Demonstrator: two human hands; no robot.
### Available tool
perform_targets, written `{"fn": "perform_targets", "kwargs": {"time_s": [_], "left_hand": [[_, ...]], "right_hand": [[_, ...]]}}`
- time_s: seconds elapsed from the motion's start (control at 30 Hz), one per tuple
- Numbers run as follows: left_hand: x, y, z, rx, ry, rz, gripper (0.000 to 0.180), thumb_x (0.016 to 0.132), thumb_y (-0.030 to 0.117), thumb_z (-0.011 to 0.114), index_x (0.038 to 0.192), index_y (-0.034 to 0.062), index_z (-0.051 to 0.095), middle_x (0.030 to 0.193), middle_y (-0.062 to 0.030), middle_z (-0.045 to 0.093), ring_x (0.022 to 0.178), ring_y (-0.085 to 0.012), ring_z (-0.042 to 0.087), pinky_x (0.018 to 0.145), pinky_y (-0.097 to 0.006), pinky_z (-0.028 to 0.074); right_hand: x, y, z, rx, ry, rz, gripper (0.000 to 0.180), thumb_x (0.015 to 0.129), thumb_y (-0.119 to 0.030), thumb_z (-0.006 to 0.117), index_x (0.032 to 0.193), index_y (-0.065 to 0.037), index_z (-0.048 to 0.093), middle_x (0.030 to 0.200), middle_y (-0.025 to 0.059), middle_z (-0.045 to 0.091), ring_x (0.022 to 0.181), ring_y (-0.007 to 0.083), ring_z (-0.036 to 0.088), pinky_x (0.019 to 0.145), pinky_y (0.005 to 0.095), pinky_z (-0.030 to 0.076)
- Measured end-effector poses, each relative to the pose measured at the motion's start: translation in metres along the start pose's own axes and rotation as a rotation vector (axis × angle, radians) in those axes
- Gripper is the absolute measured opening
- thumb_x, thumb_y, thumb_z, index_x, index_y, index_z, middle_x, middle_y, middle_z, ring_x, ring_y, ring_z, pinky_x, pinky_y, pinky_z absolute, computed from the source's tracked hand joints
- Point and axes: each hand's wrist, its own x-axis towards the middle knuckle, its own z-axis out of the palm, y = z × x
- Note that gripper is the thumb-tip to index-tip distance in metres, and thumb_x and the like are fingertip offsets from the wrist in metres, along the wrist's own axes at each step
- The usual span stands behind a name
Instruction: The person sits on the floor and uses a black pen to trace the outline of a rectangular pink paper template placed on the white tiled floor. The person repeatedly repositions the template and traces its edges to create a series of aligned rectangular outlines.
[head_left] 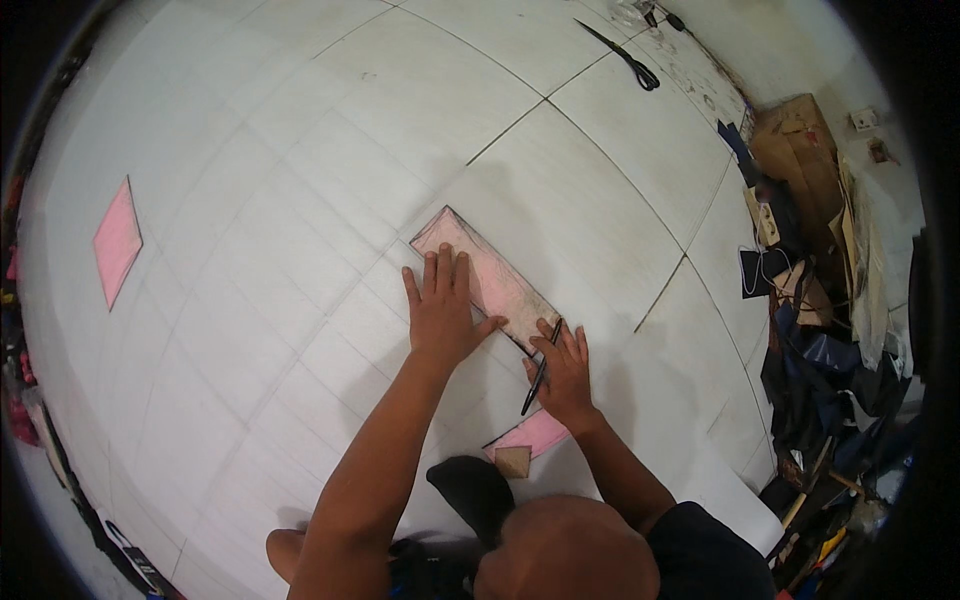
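Observation:
A pale pink rectangular strip (490,278) with dark edges lies slantwise on a white surface marked with faint crossing lines. My left hand (440,312) rests flat on its upper left part, fingers spread. At the strip's lower right end, my right hand (565,372) holds a slim black pen (537,385) between its fingers, with some fingertips touching the strip. Nearer to me lies another pink piece (533,433), partly hidden by my right wrist. A small brown square (513,462) overlaps its edge.
A pink diamond-shaped piece (118,245) lies far left. Black scissors (632,65) are on the tiles at the upper right. Along the right wall stand a cardboard box (797,150) and a heap of dark material (815,365). My dark-covered foot (475,492) is close to the brown square.

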Motion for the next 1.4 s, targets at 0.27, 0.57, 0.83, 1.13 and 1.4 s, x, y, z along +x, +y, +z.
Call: {"fn": "perform_targets", "kwargs": {"time_s": [0.27, 0.57, 0.83, 1.13, 1.4], "left_hand": [[0.004, -0.020, 0.001, -0.061, 0.067, 0.023, 0.112, 0.082, 0.066, 0.076, 0.159, -0.0022, 0.031, 0.168, -0.0216, 0.028, 0.157, -0.0377, 0.023, 0.126, -0.062, 0.015], [0.003, -0.025, 0.001, -0.115, 0.111, 0.033, 0.112, 0.080, 0.062, 0.080, 0.155, -0.0061, 0.032, 0.165, -0.0250, 0.029, 0.155, -0.0425, 0.024, 0.125, -0.061, 0.020], [0.004, -0.027, 0.003, -0.149, 0.134, 0.039, 0.113, 0.077, 0.059, 0.084, 0.154, -0.0073, 0.033, 0.163, -0.0267, 0.030, 0.154, -0.0457, 0.026, 0.124, -0.062, 0.023], [0.004, -0.026, 0.000, -0.170, 0.133, 0.027, 0.114, 0.076, 0.055, 0.087, 0.154, -0.0083, 0.033, 0.163, -0.0271, 0.030, 0.153, -0.0460, 0.026, 0.124, -0.062, 0.023], [0.004, -0.021, 0.001, -0.129, 0.119, 0.016, 0.113, 0.077, 0.056, 0.086, 0.155, -0.0074, 0.034, 0.163, -0.0270, 0.030, 0.153, -0.0451, 0.027, 0.124, -0.061, 0.022]], "right_hand": [[0.006, 0.001, 0.006, -0.024, 0.012, -0.041, 0.032, 0.095, -0.020, 0.070, 0.126, -0.013, 0.066, 0.153, 0.0116, 0.055, 0.149, 0.0410, 0.038, 0.123, 0.0638, 0.015], [0.006, 0.002, 0.012, -0.065, 0.025, -0.055, 0.027, 0.098, -0.023, 0.066, 0.125, -0.016, 0.067, 0.152, 0.0079, 0.056, 0.150, 0.0380, 0.038, 0.123, 0.0640, 0.015], [0.007, 0.000, 0.009, -0.057, 0.014, -0.057, 0.029, 0.098, -0.022, 0.067, 0.127, -0.016, 0.065, 0.153, 0.0077, 0.056, 0.151, 0.0374, 0.037, 0.123, 0.0647, 0.015], [0.008, -0.002, 0.009, -0.046, -0.003, -0.042, 0.028, 0.099, -0.021, 0.067, 0.126, -0.016, 0.066, 0.153, 0.0083, 0.056, 0.151, 0.0374, 0.037, 0.123, 0.0645, 0.014], [0.006, 0.001, 0.007, -0.040, 0.031, -0.060, 0.031, 0.096, -0.018, 0.069, 0.127, -0.016, 0.064, 0.153, 0.0080, 0.056, 0.151, 0.0376, 0.038, 0.124, 0.0632, 0.016]]}}
